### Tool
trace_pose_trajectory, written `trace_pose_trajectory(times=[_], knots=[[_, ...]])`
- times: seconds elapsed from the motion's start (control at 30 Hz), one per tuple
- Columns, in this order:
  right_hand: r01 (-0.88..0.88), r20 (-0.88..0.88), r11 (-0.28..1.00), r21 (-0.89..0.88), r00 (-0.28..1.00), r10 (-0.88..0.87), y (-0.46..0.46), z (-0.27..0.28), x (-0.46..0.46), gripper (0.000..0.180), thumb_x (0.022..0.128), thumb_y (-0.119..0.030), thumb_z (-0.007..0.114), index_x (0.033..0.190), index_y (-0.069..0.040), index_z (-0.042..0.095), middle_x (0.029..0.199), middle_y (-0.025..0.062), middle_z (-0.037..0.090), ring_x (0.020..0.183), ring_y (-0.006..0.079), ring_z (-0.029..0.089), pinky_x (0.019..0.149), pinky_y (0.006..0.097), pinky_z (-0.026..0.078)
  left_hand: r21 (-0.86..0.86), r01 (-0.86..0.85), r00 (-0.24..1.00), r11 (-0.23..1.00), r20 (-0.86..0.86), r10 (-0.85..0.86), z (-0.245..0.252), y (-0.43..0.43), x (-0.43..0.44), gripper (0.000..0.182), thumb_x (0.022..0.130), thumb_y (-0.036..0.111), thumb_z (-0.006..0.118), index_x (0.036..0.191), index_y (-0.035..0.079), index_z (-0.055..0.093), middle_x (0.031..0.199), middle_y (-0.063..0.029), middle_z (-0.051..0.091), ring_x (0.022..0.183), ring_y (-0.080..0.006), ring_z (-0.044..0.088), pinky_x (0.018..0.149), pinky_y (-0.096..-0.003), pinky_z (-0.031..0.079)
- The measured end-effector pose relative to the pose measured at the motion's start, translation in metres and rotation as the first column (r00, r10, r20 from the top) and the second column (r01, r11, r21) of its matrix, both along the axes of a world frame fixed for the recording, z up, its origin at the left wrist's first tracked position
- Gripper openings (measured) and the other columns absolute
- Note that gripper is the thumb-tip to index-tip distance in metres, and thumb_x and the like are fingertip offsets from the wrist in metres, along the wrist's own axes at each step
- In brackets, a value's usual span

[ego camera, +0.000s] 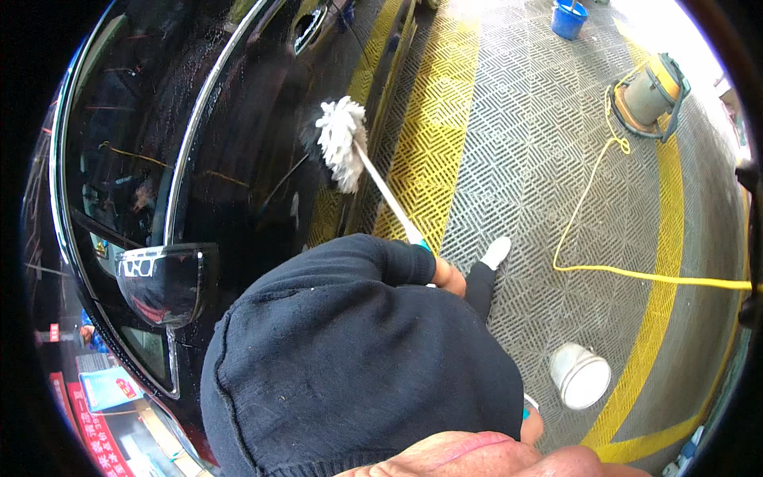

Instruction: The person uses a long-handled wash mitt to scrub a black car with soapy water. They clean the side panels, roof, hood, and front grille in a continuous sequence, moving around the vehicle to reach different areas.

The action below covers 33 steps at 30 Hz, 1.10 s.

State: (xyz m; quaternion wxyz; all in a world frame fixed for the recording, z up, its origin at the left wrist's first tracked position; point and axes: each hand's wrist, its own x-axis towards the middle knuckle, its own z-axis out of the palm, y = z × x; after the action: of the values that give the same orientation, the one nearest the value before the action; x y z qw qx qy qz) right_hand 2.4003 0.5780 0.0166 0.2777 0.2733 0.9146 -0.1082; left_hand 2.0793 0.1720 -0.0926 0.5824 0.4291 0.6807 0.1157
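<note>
My left hand [450, 277] is closed around the handle of a car-wash mop [388, 197], close to its teal grip. The mop's fluffy white head [343, 143] rests against the side of a black car [262, 137], below the door handle [309, 30]. At the lower right, my right hand [532, 428] shows only in part beside my dark sweater, closed on a teal and white handle end; the sweater hides the stretch between my hands. Drops and streaks lie on the car's dark paint. Its wing mirror [164, 286] sticks out at the left.
A white bucket [566, 369] is on the grid floor to the right. Farther off stand a wet-dry vacuum [650, 95] with a yellow cord [587, 188] trailing across the floor, and a blue bucket [567, 21]. Part of a person [92, 337] shows at the far left.
</note>
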Motion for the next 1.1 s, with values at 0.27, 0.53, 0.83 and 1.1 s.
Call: trace_pose_trajectory(times=[0.27,0.53,0.83,1.1], knots=[[-0.208,-0.043,0.948,-0.241,0.978,0.204,-0.094,-0.019,-0.29,0.035,0.079,-0.042,0.072,0.1,-0.013,0.068,0.089,0.0193,0.071,0.092,0.04,0.068,0.079,0.049,0.051,-0.354,-0.335,0.749,0.873,-0.662,0.019,0.06,-0.068,-0.26,0.031,0.079,0.03,0.068,0.106,0.016,0.075,0.099,-0.0061,0.074,0.094,-0.0291,0.071,0.078,-0.043,0.055],[-0.306,-0.575,0.948,0.085,0.762,0.297,0.01,-0.003,-0.37,0.023,0.076,-0.029,0.074,0.082,-0.011,0.061,0.078,0.0147,0.064,0.074,0.0405,0.063,0.063,0.0504,0.048,0.339,-0.246,0.441,0.908,-0.795,0.417,0.174,-0.034,-0.296,0.012,0.067,0.023,0.072,0.073,0.014,0.067,0.065,-0.0101,0.065,0.064,-0.0338,0.067,0.058,-0.0458,0.053],[-0.341,-0.416,0.94,0.011,0.853,0.315,-0.027,-0.075,-0.475,0.023,0.078,-0.028,0.074,0.083,-0.01,0.061,0.08,0.0158,0.064,0.077,0.0402,0.063,0.065,0.0499,0.048,0.393,-0.261,0.176,0.882,-0.879,0.444,0.268,-0.097,-0.258,0.014,0.067,0.024,0.067,0.065,0.013,0.058,0.059,-0.0065,0.059,0.06,-0.0321,0.064,0.056,-0.0465,0.05],[-0.533,-0.817,0.846,-0.034,0.502,0.284,-0.163,0.071,-0.62,0.024,0.083,-0.026,0.073,0.095,-0.008,0.063,0.085,0.0155,0.065,0.084,0.0392,0.064,0.073,0.0502,0.05,0.401,-0.136,-0.395,0.906,-0.861,0.321,0.379,-0.197,-0.423,0.015,0.056,0.021,0.071,0.061,0.018,0.056,0.065,-0.0031,0.057,0.07,-0.0289,0.061,0.07,-0.0444,0.046]])
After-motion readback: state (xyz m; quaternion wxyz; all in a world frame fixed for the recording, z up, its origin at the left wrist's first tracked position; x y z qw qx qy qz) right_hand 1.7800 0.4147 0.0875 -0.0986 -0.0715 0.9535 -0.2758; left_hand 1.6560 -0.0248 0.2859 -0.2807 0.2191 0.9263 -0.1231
